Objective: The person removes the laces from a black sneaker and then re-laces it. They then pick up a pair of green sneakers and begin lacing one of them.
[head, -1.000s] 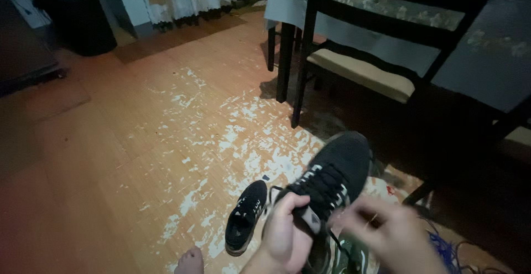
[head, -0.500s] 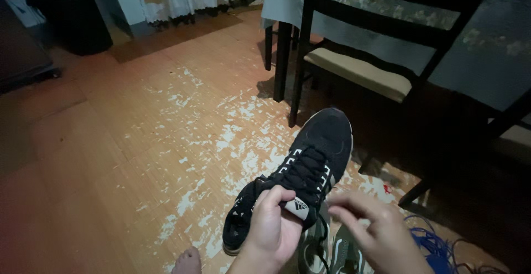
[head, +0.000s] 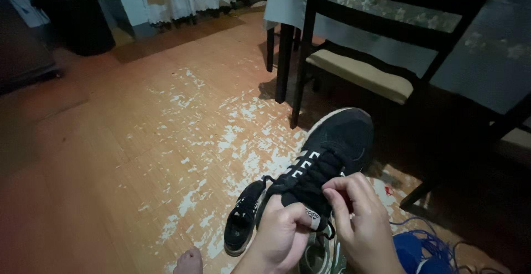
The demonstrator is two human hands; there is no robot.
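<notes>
The bottom edge of the picture cuts off both wrists, and the room is dim, so small things are hard to make out. The left hand (head: pixel 282 238) is curled around the back part of a black shoe (head: pixel 323 160), with its fingers pressed on the tongue, where a small white tag with a dark mark sits at about 3 o'clock from the thumb. The right hand (head: pixel 362 224) is at 3 o'clock from the left hand, and its fingers (head: pixel 337 194) pinch the black laces (head: pixel 310 174). The shoe is held up above the floor (head: pixel 138 141), and its toe points to 1 o'clock, toward a black chair (head: pixel 376 58). A second black shoe (head: pixel 243 218) lies on the floor at 9 o'clock, partly hidden behind the left hand. A bare toe (head: pixel 191 262) peeks in at 7 o'clock. Blue cord (head: pixel 426 246) lies at 4 o'clock, partly cut off. Something greenish under the hands is too hidden to tell.
</notes>
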